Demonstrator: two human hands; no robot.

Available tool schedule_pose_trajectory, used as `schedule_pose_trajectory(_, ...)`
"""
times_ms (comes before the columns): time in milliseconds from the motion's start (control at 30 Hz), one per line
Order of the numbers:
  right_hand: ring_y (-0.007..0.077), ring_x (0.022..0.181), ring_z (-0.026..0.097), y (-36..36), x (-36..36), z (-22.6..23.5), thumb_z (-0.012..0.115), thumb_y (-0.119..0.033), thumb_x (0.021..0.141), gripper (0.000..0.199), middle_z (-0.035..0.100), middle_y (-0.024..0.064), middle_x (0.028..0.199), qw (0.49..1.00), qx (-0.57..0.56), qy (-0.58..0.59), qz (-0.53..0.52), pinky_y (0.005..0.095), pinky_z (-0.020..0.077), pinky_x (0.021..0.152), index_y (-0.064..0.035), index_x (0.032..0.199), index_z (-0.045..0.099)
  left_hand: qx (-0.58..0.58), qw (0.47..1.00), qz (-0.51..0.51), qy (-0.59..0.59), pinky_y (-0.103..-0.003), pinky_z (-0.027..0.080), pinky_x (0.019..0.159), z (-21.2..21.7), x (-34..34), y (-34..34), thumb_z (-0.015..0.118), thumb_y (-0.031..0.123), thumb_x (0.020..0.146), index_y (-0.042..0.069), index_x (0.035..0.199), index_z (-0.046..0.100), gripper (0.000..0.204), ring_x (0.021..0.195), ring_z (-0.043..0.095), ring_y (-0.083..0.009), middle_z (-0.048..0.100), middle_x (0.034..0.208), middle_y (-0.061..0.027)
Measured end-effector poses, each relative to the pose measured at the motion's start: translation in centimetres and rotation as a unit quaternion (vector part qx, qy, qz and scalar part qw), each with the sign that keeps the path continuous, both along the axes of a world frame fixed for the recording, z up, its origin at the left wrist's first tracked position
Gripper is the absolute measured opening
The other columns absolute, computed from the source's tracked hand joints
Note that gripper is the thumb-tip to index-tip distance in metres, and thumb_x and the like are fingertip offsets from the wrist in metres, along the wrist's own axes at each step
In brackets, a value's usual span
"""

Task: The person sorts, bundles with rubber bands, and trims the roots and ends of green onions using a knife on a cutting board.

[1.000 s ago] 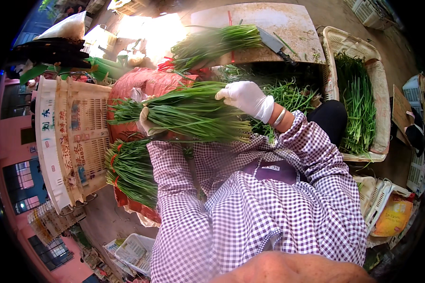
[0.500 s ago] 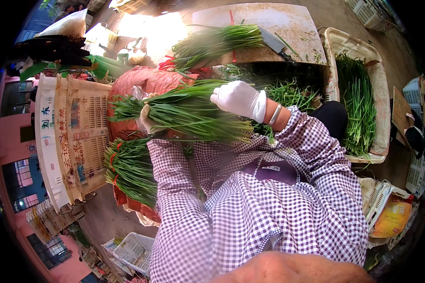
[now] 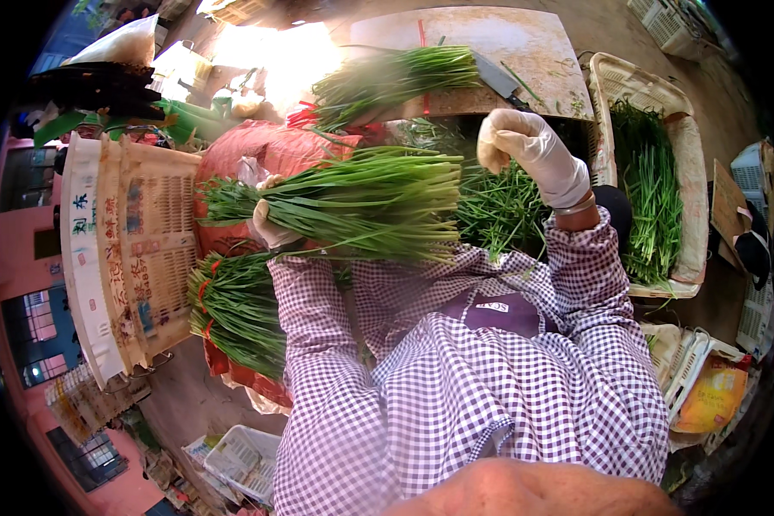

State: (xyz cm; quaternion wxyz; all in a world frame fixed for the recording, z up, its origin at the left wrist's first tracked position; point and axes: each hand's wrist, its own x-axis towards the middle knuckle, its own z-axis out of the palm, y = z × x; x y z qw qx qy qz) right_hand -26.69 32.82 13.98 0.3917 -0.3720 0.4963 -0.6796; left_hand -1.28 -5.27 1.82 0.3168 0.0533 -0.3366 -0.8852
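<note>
In its white glove, my left hand (image 3: 273, 228) is wrapped round a thick bunch of garlic chives (image 3: 370, 202), gripping it toward its leafy left end. The cut stalk ends fan out to the right. My right hand (image 3: 529, 155), also in a white glove, is raised to the right of the bunch, apart from it. Its fingers are curled together, and whatever they may hold is hidden. Below it lies a heap of loose green stalks (image 3: 499, 211). Beside my left forearm rests another bunch of chives (image 3: 241, 310), tied with red bands.
A board (image 3: 542, 52) ahead bears more chives (image 3: 396, 82) and a knife (image 3: 497, 79). At right stands a white crate (image 3: 606, 129) with chives inside. A red sack (image 3: 267, 146) lies beyond my left hand, next to a tipped plastic crate (image 3: 129, 249).
My right hand has moved right and away from the bunch, above the loose stalks. My left hand keeps its grip on the bunch, and the stalk ends at the right now show uncovered.
</note>
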Motion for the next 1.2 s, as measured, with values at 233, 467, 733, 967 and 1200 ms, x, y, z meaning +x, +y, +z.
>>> schedule_pose_trajectory(233,0.0268,0.102,0.066,2.2,0.8,-10.9,0.073,-0.033,0.082,0.043,0.069,0.0155,0.107,0.898,0.372,0.214,-0.099,0.0340,0.0517,0.086,-0.0037,0.112,0.066,0.082,0.995,0.029,-0.052,-0.048,0.051,0.093,-0.4,-0.1,1.6,0.070,0.023,0.075,0.005,0.112,0.062,0.042,0.104,0.062,-0.0291,0.064,0.112,-0.0113)
schedule_pose_trajectory(467,0.0125,0.096,0.063,-1.7,5.8,-13.2,0.072,-0.017,0.087,0.042,0.065,0.0056,0.111,0.941,0.199,-0.272,-0.027,0.0225,0.0487,0.079,-0.0043,0.124,0.057,0.065,0.993,0.060,-0.075,-0.051,0.055,0.086,-1.2,-0.5,2.6,0.062,0.033,0.081,0.005,0.115,0.061,0.044,0.099,0.065,-0.0331,0.067,0.111,-0.0141)
schedule_pose_trajectory(733,0.0039,0.068,0.052,-1.1,7.7,-11.1,0.071,-0.014,0.088,0.033,0.066,-0.0043,0.091,0.973,0.060,-0.214,-0.064,0.0201,0.0432,0.060,-0.0050,0.119,0.062,0.039,0.993,0.096,-0.062,-0.046,0.050,0.095,-5.0,1.2,-1.0,0.057,0.029,0.087,0.009,0.109,0.064,0.031,0.108,0.061,-0.0272,0.064,0.115,-0.0091)
schedule_pose_trajectory(967,0.0072,0.063,0.053,0.3,7.5,-11.8,0.062,-0.021,0.094,0.022,0.061,-0.0006,0.075,0.979,0.195,-0.060,-0.026,0.0239,0.0451,0.057,-0.0029,0.107,0.066,0.015,0.981,0.193,0.027,-0.042,0.052,0.091,-4.8,-1.2,2.2,0.047,0.028,0.093,0.004,0.114,0.062,0.036,0.102,0.063,-0.0240,0.064,0.115,-0.0122)
schedule_pose_trajectory(1200,0.0093,0.058,0.053,2.1,6.5,-12.8,0.062,-0.018,0.091,0.015,0.057,0.0013,0.064,0.958,0.276,0.039,-0.063,0.0265,0.0451,0.056,-0.0042,0.094,0.067,0.080,0.985,0.141,0.067,-0.044,0.054,0.087,-9.1,-0.8,0.4,0.052,0.031,0.092,0.007,0.111,0.063,0.033,0.099,0.064,-0.0250,0.065,0.112,-0.0114)
